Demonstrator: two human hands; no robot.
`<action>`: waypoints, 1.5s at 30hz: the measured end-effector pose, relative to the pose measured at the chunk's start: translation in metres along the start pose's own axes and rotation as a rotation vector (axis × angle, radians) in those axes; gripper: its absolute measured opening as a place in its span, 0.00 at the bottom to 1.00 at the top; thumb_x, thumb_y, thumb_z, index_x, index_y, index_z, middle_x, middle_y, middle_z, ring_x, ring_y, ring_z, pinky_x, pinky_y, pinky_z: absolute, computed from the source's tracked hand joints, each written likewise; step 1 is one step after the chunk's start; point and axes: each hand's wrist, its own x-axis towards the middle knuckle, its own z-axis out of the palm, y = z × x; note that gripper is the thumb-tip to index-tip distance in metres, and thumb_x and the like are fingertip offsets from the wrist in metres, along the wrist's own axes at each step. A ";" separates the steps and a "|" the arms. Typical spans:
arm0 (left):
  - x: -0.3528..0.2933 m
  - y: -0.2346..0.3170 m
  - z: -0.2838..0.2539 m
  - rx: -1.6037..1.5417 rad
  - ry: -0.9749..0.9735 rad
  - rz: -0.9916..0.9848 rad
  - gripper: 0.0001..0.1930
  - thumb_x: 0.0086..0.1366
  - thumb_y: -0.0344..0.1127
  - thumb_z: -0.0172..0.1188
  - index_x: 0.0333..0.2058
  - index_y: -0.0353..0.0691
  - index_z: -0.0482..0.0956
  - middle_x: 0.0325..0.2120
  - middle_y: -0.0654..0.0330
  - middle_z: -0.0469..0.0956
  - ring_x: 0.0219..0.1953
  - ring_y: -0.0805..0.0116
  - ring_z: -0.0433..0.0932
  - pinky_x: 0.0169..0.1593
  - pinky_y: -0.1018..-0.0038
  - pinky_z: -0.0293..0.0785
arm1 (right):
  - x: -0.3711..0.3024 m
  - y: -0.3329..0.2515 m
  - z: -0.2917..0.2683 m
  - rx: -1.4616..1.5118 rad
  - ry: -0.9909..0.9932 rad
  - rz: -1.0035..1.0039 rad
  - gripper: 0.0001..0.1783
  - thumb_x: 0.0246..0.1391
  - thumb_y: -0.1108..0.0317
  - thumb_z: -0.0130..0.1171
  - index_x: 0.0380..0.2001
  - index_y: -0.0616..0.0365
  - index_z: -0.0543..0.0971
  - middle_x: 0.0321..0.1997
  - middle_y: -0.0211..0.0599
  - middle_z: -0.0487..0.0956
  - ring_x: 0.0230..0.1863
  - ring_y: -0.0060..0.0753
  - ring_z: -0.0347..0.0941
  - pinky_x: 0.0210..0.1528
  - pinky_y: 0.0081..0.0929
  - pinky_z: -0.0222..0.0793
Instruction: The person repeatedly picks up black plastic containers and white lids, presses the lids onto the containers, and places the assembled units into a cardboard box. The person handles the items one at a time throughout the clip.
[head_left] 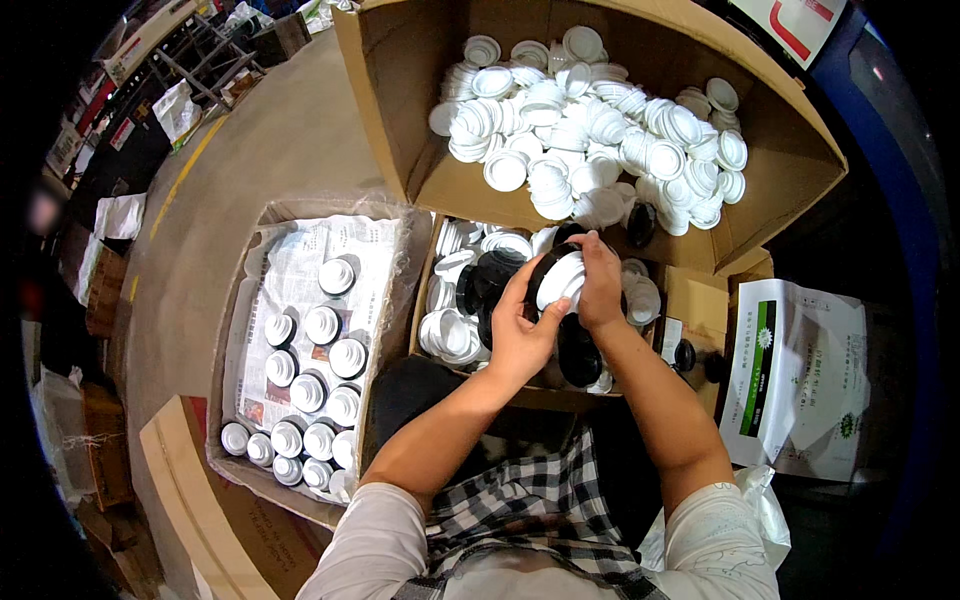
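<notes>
Between both hands, over the middle box, is a round white plastic cap seated in a black ring [562,281]. My left hand [522,338] grips its left and lower edge, the thumb lying across the white face. On the other side my right hand [601,284] curls its fingers over the top and right rim. Beneath them the middle cardboard box [545,398] contains loose white caps [450,335] and black rings [578,352]; the hands and forearms cover part of these.
At the left, a newspaper-lined box [262,330] holds several white-and-black caps [322,325]. A large carton [372,110] beyond my hands contains a heap of white caps [600,125]. To the right stands a white-and-green printed carton [800,380]. Cardboard [200,490] lies lower left.
</notes>
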 end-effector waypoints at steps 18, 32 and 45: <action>-0.074 -0.017 -0.421 -0.043 1.227 -0.156 0.20 0.53 0.37 0.64 0.42 0.34 0.71 0.35 0.55 0.74 0.28 0.66 0.74 0.26 0.76 0.70 | 0.009 -0.001 -0.032 -0.016 -0.071 0.345 0.38 0.55 0.37 0.39 0.56 0.57 0.61 0.52 0.39 0.68 0.51 0.33 0.65 0.50 0.32 0.61; -0.074 -0.030 -0.477 1.536 1.497 -0.120 0.27 0.53 0.40 0.60 0.48 0.30 0.68 0.46 0.46 0.70 0.47 0.49 0.70 0.51 0.60 0.66 | 0.017 -0.004 -0.026 -0.053 0.005 0.304 0.33 0.55 0.40 0.43 0.52 0.57 0.66 0.48 0.36 0.71 0.49 0.31 0.66 0.48 0.33 0.61; 0.090 -0.064 -0.104 1.193 -0.806 -0.099 0.32 0.48 0.46 0.63 0.53 0.48 0.68 0.55 0.48 0.62 0.60 0.44 0.53 0.61 0.59 0.51 | 0.069 0.043 -0.080 -0.287 0.224 0.065 0.23 0.55 0.49 0.50 0.42 0.59 0.72 0.37 0.32 0.74 0.38 0.27 0.68 0.39 0.27 0.64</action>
